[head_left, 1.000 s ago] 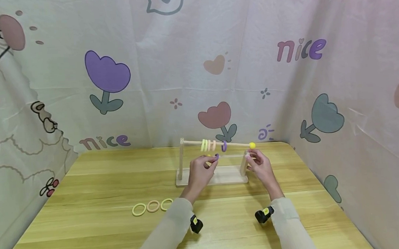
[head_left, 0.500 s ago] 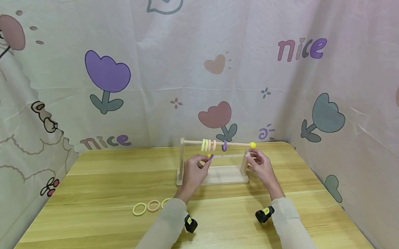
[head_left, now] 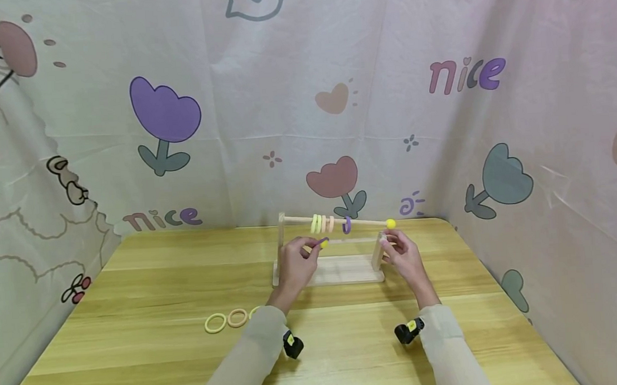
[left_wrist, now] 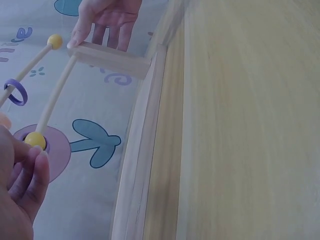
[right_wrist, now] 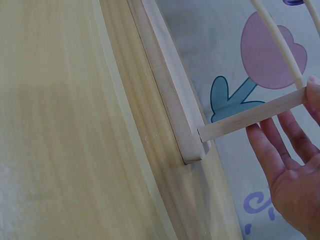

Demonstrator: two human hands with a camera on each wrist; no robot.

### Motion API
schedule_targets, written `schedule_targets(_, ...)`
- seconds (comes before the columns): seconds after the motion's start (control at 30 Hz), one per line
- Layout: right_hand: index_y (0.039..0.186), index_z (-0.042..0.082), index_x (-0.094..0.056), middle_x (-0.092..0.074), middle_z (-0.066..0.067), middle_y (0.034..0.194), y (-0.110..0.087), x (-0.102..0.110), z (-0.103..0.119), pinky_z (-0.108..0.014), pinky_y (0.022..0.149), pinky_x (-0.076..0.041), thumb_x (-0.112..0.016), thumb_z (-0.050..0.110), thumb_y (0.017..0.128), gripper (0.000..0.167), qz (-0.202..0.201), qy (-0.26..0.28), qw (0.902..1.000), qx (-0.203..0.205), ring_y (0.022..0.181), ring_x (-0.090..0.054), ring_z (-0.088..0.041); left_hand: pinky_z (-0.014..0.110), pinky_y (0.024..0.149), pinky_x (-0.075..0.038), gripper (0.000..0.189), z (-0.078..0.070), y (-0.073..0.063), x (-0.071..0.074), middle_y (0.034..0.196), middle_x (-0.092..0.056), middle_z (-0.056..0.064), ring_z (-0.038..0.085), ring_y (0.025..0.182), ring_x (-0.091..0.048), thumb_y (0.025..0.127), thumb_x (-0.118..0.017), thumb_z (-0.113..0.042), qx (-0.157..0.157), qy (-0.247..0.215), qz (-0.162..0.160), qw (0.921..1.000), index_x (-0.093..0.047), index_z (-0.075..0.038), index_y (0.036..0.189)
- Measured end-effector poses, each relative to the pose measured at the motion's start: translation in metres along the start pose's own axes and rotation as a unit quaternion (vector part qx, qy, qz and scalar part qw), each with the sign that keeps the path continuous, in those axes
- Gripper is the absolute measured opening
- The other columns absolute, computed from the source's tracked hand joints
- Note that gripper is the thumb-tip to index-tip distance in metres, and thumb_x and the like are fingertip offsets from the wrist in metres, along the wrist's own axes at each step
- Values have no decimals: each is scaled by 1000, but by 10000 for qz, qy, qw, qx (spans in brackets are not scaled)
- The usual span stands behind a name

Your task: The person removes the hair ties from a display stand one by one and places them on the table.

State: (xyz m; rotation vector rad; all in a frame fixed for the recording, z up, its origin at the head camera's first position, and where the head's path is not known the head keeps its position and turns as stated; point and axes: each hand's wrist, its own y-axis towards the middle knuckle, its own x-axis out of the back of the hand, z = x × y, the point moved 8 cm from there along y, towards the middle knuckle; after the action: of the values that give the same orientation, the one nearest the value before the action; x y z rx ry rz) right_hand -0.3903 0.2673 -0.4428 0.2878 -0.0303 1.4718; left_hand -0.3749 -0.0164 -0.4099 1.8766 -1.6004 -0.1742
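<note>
A wooden stand (head_left: pixel 345 271) has two rods fixed to opposite posts. My left hand (head_left: pixel 297 268) pinches a purple ring (head_left: pixel 322 240) at the yellow ball (left_wrist: pixel 35 140) on the lower rod's free end; the ring overlaps the ball, and fingertips partly hide it. With thumb and fingers, my right hand (head_left: pixel 405 258) holds the top of the short right post (right_wrist: pixel 250 116), where the lower rod (left_wrist: pixel 56 95) starts. On the upper rod (head_left: pixel 368 222) hang a purple ring (head_left: pixel 347 225) and several green and pink rings (head_left: pixel 322 224), short of its yellow end ball (head_left: pixel 391 224).
On the wooden table (head_left: pixel 160 284), left of my left forearm, lie a yellow-green ring (head_left: pixel 215 323), a pink ring (head_left: pixel 238 318) and another yellow-green ring partly covered by the sleeve. A patterned cloth (head_left: pixel 260 101) hangs behind and beside the table.
My left hand has moved left with the purple ring, from along the lower rod to its yellow ball end. The right hand stays on the post.
</note>
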Motion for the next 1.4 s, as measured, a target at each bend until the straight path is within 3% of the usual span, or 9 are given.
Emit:
schedule_targets(0.4, 141, 4, -54, -58, -11, 124, 0, 0, 0, -30, 88, -61, -58, 22, 107, 39, 18, -79, 10000, -11, 105, -63, -14, 21, 45, -49, 6, 8, 2, 3, 95, -78, 11, 7, 54, -59, 93, -74, -5, 458, -98, -39, 9989, -78, -3, 97)
schedule_targets(0.6, 141, 4, -54, -58, -12, 123, 0, 0, -1, -29, 87, -61, -57, 21, 107, 39, 27, -86, 10000, -1, 108, -63, -19, 20, 46, -49, 6, 8, 4, 5, 93, -78, 10, 6, 54, -59, 93, -74, -4, 384, 71, -160, 9991, -78, -3, 98)
schedule_targets(0.73, 142, 4, -54, -58, -11, 123, 0, 0, -1, -30, 87, -61, -58, 22, 106, 40, 20, -70, 10000, -1, 108, -63, -19, 21, 46, -50, 6, 6, 4, 4, 94, -77, 10, 7, 55, -60, 93, -74, -4, 319, 14, -54, 9995, -78, -3, 97)
schedule_targets(1.07, 144, 3, -52, -57, -14, 126, 1, 0, 0, -36, 90, -61, -57, 21, 107, 42, 17, -105, 9999, 8, 107, -63, -15, 19, 61, -56, 4, -4, 2, 6, 88, -77, 10, 17, 72, -70, 89, -77, -4, -30, 163, 48, 9999, -77, -1, 92)
schedule_targets(1.27, 144, 1, -51, -57, -14, 125, 1, 0, 0, -34, 89, -62, -58, 21, 107, 43, 18, -105, 9999, 19, 104, -62, -11, 19, 60, -49, 4, -10, -1, 10, 89, -77, 7, 19, 69, -64, 84, -81, -5, -84, 506, 67, 9987, -78, -4, 87)
schedule_targets(1.4, 144, 1, -51, -57, -13, 125, 1, 0, 0, -33, 88, -62, -57, 22, 107, 43, 28, -98, 9999, 14, 103, -62, -10, 20, 59, -44, 4, -13, -2, 14, 90, -77, 6, 14, 63, -56, 84, -82, -6, -95, 617, 130, 9980, -79, -6, 87)
